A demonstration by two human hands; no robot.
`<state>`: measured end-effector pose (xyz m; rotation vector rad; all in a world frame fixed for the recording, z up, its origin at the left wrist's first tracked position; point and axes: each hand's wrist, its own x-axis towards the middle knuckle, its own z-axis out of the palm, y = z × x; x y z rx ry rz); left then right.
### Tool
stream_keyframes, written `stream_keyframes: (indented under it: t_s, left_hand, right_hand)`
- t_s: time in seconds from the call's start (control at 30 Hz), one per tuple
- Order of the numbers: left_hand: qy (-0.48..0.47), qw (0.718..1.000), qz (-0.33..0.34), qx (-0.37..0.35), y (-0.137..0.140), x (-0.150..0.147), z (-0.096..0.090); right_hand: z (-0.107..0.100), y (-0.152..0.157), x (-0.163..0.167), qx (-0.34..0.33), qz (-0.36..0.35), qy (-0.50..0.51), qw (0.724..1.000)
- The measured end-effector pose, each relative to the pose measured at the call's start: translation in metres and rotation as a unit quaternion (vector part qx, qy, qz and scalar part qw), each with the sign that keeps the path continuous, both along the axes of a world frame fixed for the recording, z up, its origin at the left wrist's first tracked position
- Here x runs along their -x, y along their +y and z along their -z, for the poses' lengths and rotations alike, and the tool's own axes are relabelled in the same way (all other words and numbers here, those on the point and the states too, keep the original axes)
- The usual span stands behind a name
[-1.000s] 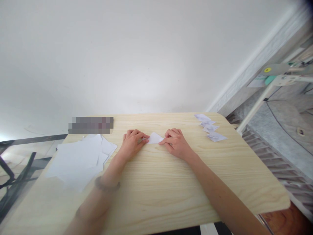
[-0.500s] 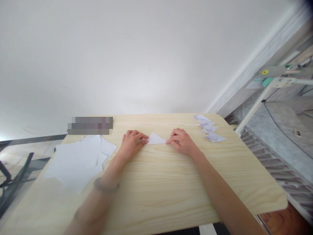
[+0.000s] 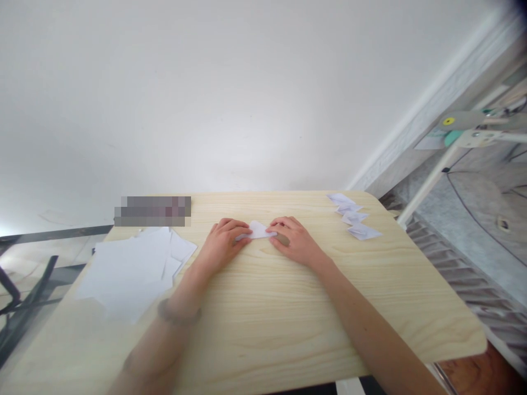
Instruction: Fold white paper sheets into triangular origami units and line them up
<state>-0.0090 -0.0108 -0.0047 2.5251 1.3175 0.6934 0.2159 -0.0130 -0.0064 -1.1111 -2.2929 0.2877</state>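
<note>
Between my two hands, a small folded piece of white paper (image 3: 258, 229) lies on the wooden table (image 3: 263, 307). The thumb and fingers of my left hand (image 3: 224, 240) close on its left end. At its right end, my right hand (image 3: 295, 240) pinches the paper with thumb and fingertips. The fingers cover both ends, so only the middle shows. To the right of my right hand, several folded white paper pieces (image 3: 362, 231) lie in a slanting row.
Loose white paper sheets (image 3: 127, 269) lie overlapping at the table's left. Behind them is a blurred-out dark patch (image 3: 152, 211). A white wall (image 3: 247, 109) rises beyond the table's back edge. A white metal frame (image 3: 432, 178) stands off to the right.
My right hand has moved left, closer to my left hand, and grips further in on the paper. Less of the folded paper shows between them. The sheets and the row of folded pieces stay put.
</note>
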Motion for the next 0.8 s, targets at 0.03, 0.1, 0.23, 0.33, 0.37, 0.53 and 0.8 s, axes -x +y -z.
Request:
stream_keyframes:
  t_s: [0.03, 0.1, 0.23, 0.33, 0.37, 0.53, 0.8]
  left_hand:
    - [0.0, 1.0, 0.003, -0.002, 0.0, 0.0, 0.0]
    - [-0.001, 1.0, 0.004, -0.014, 0.001, -0.001, -0.001]
    - [-0.014, 0.998, 0.002, -0.067, 0.001, -0.003, -0.002]
    - [-0.04, 0.994, 0.014, -0.096, 0.0, -0.006, -0.005]
    - [-0.049, 0.994, 0.016, -0.099, 0.0, -0.007, -0.006]
    - [-0.081, 0.992, 0.014, -0.092, -0.005, -0.01, -0.013]
    - [-0.098, 0.991, 0.037, -0.077, -0.008, -0.011, -0.017]
  right_hand:
    - [0.001, 0.0, 0.0, -0.001, 0.0, -0.003, 1.0]
    - [0.002, 0.001, -0.001, -0.005, 0.003, -0.006, 1.0]
    - [0.001, 0.0, 0.003, -0.033, 0.015, -0.015, 0.999]
    - [-0.003, -0.003, 0.009, -0.059, 0.012, -0.021, 0.998]
    - [-0.005, -0.004, 0.011, -0.063, 0.009, -0.024, 0.998]
    - [-0.012, -0.008, 0.017, -0.071, 0.023, -0.018, 0.997]
    - [-0.013, -0.013, 0.022, -0.071, 0.003, -0.004, 0.997]
